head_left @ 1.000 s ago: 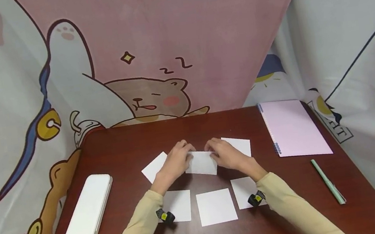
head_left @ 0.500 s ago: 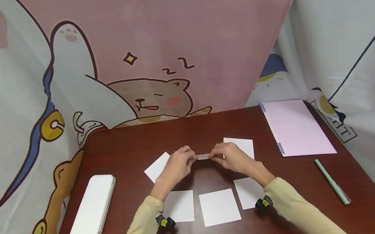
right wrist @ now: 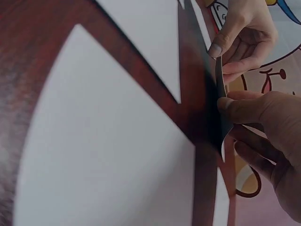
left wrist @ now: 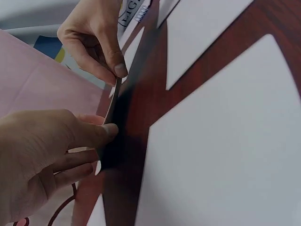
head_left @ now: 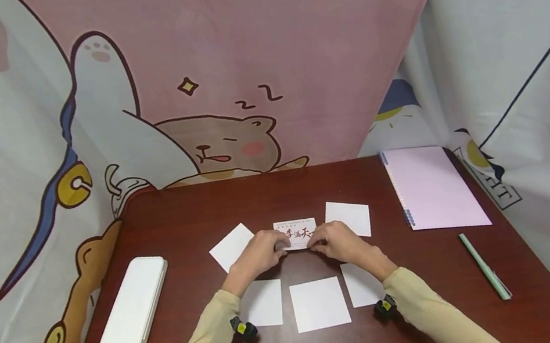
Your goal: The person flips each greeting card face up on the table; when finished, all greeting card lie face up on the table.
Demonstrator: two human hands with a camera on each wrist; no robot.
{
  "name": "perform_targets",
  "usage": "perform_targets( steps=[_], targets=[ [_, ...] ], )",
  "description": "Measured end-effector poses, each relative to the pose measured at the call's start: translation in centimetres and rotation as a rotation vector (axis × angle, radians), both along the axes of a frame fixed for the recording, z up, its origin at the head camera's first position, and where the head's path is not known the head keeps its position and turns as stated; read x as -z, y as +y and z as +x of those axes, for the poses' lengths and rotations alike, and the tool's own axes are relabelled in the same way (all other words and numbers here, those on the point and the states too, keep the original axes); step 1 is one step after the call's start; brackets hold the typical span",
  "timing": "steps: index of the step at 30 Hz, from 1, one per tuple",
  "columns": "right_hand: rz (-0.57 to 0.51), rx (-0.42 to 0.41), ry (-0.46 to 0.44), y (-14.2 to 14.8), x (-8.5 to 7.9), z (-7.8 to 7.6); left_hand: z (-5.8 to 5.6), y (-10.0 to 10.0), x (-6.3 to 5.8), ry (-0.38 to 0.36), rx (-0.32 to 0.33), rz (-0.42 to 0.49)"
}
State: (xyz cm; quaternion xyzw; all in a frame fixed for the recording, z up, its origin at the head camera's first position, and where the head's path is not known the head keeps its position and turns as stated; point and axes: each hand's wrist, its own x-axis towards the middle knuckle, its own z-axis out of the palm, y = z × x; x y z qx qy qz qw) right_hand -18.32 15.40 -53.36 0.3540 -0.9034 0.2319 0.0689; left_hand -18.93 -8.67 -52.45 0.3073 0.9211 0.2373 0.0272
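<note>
A reddish-brown wood-grained table bears a pink rectangular spiral-bound notebook at its far right and a white oblong case at its left. Over the table's middle, the left hand and right hand pinch opposite ends of a thin white rectangular card printed with red characters.

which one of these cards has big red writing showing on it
The printed card pinched between the left hand and right hand. The five white cards lying on the table show blank faces.
</note>
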Motion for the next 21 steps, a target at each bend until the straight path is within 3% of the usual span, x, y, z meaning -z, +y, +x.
perform_targets(
  steps=[11, 21],
  targets=[
    [0.049, 0.028, -0.054, 0.0, 0.7, 0.2, -0.1, 0.2, 0.7, -0.025, -0.020, -0.016],
    [-0.005, 0.091, -0.120, 1.6, -0.6, -0.3, -0.9, 1.4, 0.0, -0.013, 0.018, -0.013]
  ],
)
